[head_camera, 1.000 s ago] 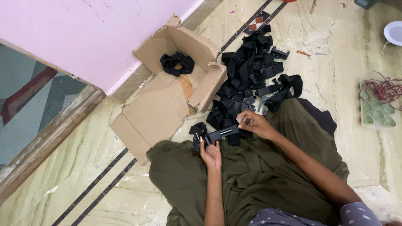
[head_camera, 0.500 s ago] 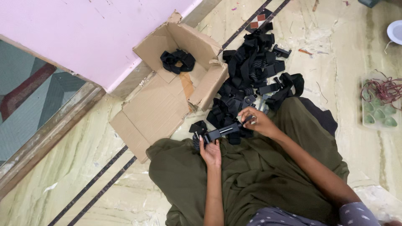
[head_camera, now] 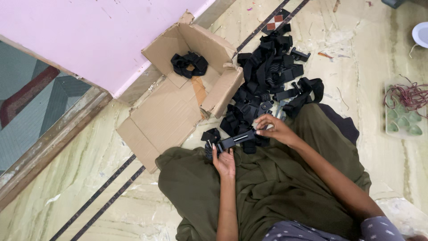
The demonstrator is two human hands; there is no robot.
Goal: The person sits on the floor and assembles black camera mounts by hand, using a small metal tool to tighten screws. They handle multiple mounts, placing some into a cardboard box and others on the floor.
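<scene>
Head view: black strap pile (head_camera: 267, 76) beside open cardboard box (head_camera: 178, 102).

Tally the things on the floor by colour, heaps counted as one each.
Black: 3, the strap pile, the bundle in the box, the piece held by left hand and right hand.
Brown: 1, cardboard box.
Green: 1, tray.
Red: 1, wire tangle.
White: 1, dish.
Total: 7.
</scene>
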